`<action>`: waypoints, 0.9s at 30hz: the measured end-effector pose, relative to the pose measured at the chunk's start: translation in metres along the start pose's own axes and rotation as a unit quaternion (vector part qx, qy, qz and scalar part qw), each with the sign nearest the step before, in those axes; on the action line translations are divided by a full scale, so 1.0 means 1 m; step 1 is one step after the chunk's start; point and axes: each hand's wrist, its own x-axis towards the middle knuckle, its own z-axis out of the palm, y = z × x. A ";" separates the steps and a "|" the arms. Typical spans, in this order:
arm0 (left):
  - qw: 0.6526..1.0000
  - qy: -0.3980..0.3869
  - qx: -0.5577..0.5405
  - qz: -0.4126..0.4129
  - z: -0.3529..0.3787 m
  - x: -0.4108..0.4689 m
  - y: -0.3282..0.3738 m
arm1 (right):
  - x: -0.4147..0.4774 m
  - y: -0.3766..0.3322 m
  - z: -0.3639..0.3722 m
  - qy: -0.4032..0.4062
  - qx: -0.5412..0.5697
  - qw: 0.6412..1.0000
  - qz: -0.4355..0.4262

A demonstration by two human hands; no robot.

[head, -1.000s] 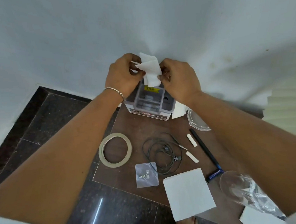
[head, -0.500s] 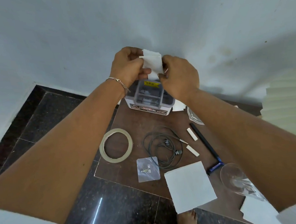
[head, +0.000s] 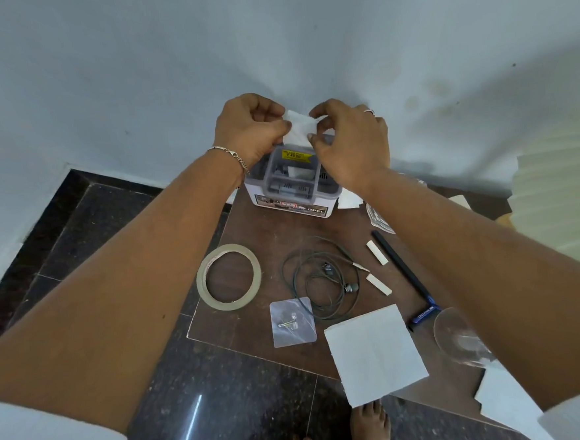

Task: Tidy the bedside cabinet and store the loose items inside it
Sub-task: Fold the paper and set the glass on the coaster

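Observation:
Both my hands hold a small white paper (head: 297, 127) up above the cabinet's far edge. My left hand (head: 249, 130) pinches its left side and my right hand (head: 348, 142) pinches its right side. Below them stands a grey and white plastic organiser box (head: 292, 194) with a yellow price sticker. On the brown cabinet top (head: 269, 235) lie a tape ring (head: 229, 276), tangled grey earphones (head: 322, 277), a clear square hook pad (head: 292, 322), two white sticks (head: 376, 253), a black pen with a blue end (head: 403, 270) and a folded white paper sheet (head: 375, 349).
A clear glass (head: 456, 337) lies at the cabinet's right edge, partly behind my right arm. Clear plastic wrap (head: 377, 218) sits to the right of the box. The white wall rises just behind the cabinet. Dark tiled floor (head: 205, 397) and my bare feet are below.
The two hands have folded the white paper smaller and moved slightly apart on it, still held over the box. The view has tilted a little; the items on the cabinet have not moved.

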 end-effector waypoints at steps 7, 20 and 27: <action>0.997 0.063 0.015 0.036 0.004 -0.011 -0.012 | -0.016 0.006 -0.002 0.040 0.079 0.996 -0.010; 0.987 0.133 0.058 0.072 0.014 -0.090 -0.015 | -0.083 0.010 -0.024 0.120 0.126 0.984 -0.033; 0.998 0.017 0.061 0.013 0.033 -0.163 -0.034 | -0.164 0.012 -0.034 0.106 0.164 0.981 0.001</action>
